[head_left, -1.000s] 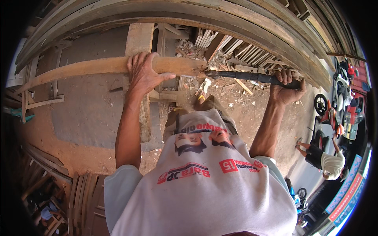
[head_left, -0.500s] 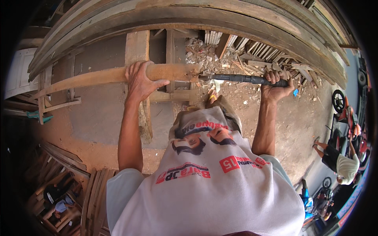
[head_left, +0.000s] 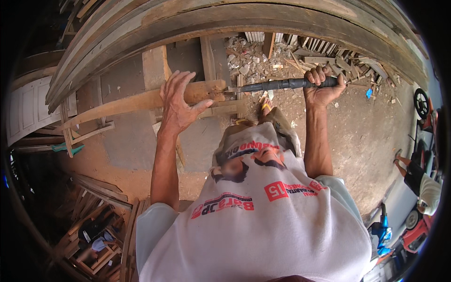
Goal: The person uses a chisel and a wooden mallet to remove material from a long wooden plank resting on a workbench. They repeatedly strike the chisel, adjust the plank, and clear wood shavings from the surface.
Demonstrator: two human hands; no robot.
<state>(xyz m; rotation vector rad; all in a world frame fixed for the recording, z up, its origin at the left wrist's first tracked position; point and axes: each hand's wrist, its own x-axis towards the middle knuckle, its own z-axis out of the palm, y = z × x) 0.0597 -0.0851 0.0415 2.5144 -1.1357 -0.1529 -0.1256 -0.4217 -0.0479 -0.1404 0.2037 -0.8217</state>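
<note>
A long, curved wooden board (head_left: 127, 101) lies across the work area in front of me, narrowing to the left. Over it, near its blunt right end, is my left hand (head_left: 181, 101), with fingers and thumb spread apart. Whether the palm touches the wood I cannot tell. My right hand (head_left: 324, 87) is wrapped around the end of a black-handled tool with a slim metal tip (head_left: 282, 84). The tool is held nearly level, in line with the board, its tip at or beside the board's right end; exact contact is unclear.
Long stacked planks (head_left: 244, 19) arch across the far side. Wood offcuts (head_left: 352, 66) and rubble lie beyond my right hand. A wooden post (head_left: 155, 68) stands behind the board. At right are a person (head_left: 425, 188) and motorcycles (head_left: 383, 232); at left a white panelled door (head_left: 35, 105).
My left hand has loosened from the board, its fingers now spread. The board's right end and the tool have shifted left, and my right hand still grips the tool. The view has shifted slightly.
</note>
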